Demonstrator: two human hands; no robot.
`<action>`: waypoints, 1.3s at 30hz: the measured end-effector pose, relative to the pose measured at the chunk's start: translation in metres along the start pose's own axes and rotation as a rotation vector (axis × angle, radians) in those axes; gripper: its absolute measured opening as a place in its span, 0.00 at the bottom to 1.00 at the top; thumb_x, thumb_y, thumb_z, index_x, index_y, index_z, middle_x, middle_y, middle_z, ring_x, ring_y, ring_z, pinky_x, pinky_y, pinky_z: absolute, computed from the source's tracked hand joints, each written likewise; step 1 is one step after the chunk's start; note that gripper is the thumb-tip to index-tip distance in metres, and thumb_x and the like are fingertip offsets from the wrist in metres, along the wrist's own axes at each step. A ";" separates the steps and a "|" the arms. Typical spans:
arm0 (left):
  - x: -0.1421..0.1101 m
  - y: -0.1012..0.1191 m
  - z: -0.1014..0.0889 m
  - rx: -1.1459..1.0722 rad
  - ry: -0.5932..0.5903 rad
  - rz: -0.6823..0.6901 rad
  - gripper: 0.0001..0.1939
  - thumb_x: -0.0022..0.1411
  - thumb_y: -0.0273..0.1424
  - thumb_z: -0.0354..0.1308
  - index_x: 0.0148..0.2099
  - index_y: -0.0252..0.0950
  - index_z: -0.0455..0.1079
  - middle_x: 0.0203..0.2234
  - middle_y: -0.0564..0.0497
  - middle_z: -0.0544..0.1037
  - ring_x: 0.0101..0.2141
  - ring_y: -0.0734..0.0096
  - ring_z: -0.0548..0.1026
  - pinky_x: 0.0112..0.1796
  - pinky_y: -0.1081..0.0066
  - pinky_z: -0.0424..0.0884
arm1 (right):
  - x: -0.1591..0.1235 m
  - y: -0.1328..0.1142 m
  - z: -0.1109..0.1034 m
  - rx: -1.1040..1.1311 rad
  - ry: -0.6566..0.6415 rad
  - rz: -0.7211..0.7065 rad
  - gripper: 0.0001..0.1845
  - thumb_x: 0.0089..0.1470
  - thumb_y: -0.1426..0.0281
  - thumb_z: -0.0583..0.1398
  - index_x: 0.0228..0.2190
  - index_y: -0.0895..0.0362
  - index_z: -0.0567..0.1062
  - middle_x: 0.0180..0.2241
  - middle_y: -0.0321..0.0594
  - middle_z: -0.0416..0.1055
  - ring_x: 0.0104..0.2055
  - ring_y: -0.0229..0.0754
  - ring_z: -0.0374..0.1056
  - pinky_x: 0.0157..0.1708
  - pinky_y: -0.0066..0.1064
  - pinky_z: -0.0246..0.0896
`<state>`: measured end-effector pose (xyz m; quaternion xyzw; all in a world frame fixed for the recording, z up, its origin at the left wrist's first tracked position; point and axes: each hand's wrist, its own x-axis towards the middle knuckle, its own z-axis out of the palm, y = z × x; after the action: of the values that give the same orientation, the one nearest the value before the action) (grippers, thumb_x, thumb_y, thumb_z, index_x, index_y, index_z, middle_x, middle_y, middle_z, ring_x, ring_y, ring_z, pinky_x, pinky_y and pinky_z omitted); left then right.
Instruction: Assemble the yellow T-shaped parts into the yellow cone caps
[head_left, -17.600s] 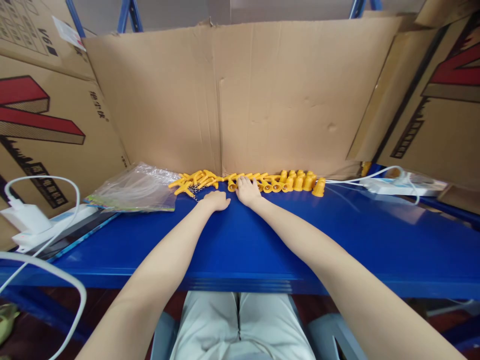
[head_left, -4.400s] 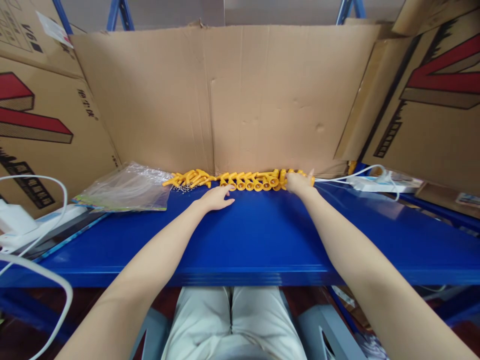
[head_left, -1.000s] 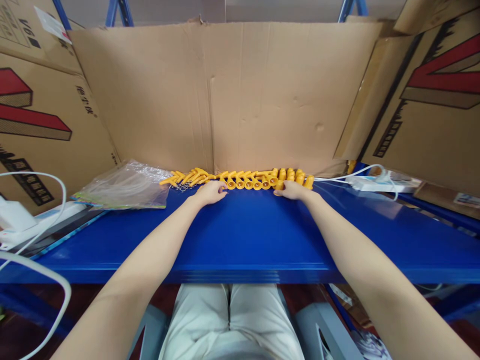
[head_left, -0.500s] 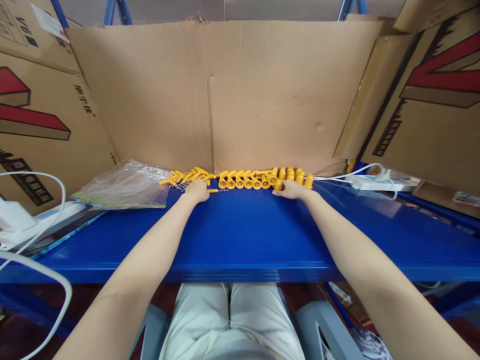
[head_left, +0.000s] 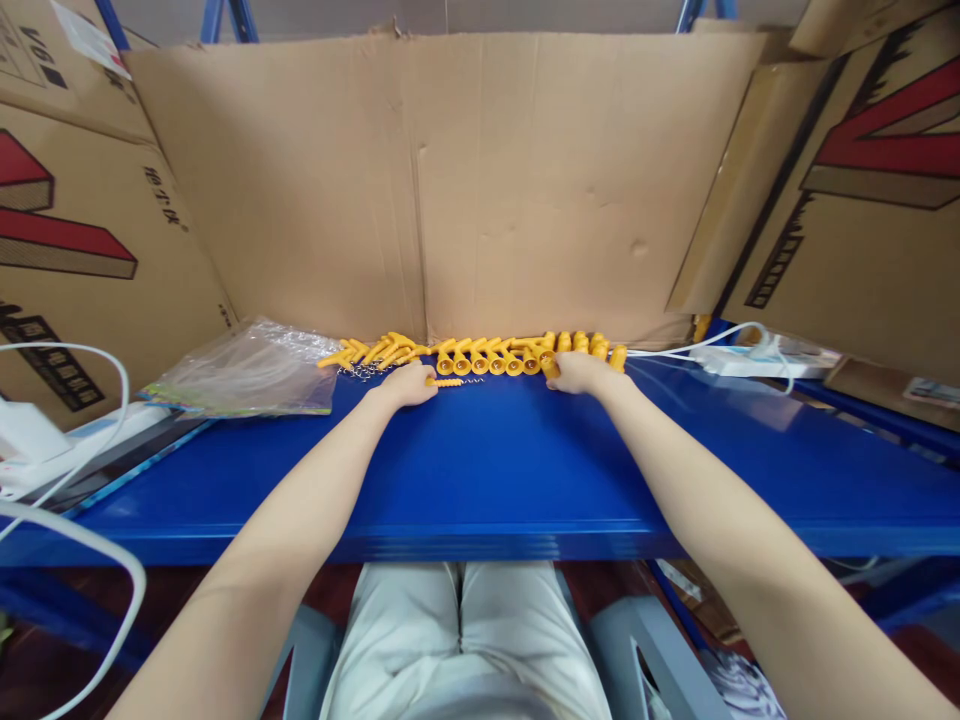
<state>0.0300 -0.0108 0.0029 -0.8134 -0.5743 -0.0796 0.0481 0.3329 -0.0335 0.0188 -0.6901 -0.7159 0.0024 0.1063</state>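
My left hand [head_left: 409, 384] is closed on a yellow corkscrew [head_left: 450, 382]. Its ribbed shaft and thin metal spiral stick out to the right, just above the blue shelf. Behind that hand lies a pile of yellow corkscrew handles [head_left: 360, 352] with metal spirals in a tangle. My right hand [head_left: 581, 372] grips a yellow bell-shaped sleeve [head_left: 550, 368] at the right end of a row. In that row, several similar yellow sleeves [head_left: 480, 365] lie with their round open ends facing me. More yellow sleeves [head_left: 581, 343] stand behind my right hand.
A clear plastic bag [head_left: 247, 370] lies left on the blue shelf [head_left: 480, 470]. A cardboard sheet [head_left: 540, 190] walls off the back, with large cartons on both sides. White power strips [head_left: 761, 360] and cables lie at right and left.
My left hand has shifted slightly right, bringing the corkscrew out from the pile. My right hand has moved slightly left with the yellow sleeve, close to the end of the row.
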 end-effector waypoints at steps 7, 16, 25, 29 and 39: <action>-0.002 0.003 -0.004 0.023 -0.043 -0.002 0.20 0.59 0.34 0.49 0.51 0.36 0.73 0.48 0.42 0.75 0.47 0.60 0.74 0.49 0.68 0.68 | -0.014 -0.022 -0.007 -0.085 -0.064 -0.144 0.15 0.54 0.67 0.60 0.44 0.59 0.73 0.44 0.51 0.74 0.48 0.57 0.70 0.46 0.42 0.63; -0.001 0.002 -0.002 0.011 -0.011 0.021 0.20 0.58 0.35 0.51 0.51 0.37 0.73 0.45 0.43 0.76 0.45 0.61 0.74 0.47 0.69 0.68 | -0.007 -0.019 0.002 -0.033 -0.078 -0.205 0.14 0.52 0.71 0.62 0.42 0.60 0.74 0.42 0.47 0.75 0.43 0.49 0.72 0.41 0.32 0.63; -0.002 0.008 0.000 -0.056 0.022 0.059 0.17 0.57 0.34 0.52 0.45 0.37 0.75 0.40 0.44 0.77 0.42 0.60 0.75 0.44 0.68 0.69 | -0.004 -0.034 0.028 0.052 0.105 -0.455 0.13 0.53 0.74 0.60 0.42 0.59 0.74 0.44 0.48 0.75 0.42 0.46 0.72 0.40 0.31 0.63; -0.002 0.009 0.002 -0.057 0.049 0.086 0.18 0.57 0.35 0.53 0.47 0.36 0.75 0.40 0.43 0.77 0.42 0.59 0.75 0.43 0.68 0.68 | -0.006 -0.042 0.035 0.070 0.145 -0.534 0.16 0.55 0.74 0.59 0.47 0.60 0.73 0.48 0.50 0.73 0.47 0.48 0.71 0.46 0.34 0.63; -0.002 0.017 -0.001 -0.196 -0.005 0.106 0.12 0.53 0.34 0.54 0.35 0.36 0.77 0.27 0.50 0.79 0.30 0.67 0.74 0.32 0.72 0.65 | -0.010 -0.044 0.023 -0.110 0.109 -0.527 0.15 0.58 0.75 0.58 0.48 0.59 0.73 0.49 0.51 0.72 0.53 0.51 0.67 0.51 0.40 0.58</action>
<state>0.0455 -0.0180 0.0033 -0.8435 -0.5201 -0.1308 -0.0291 0.2865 -0.0424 0.0015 -0.4837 -0.8631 -0.1014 0.1038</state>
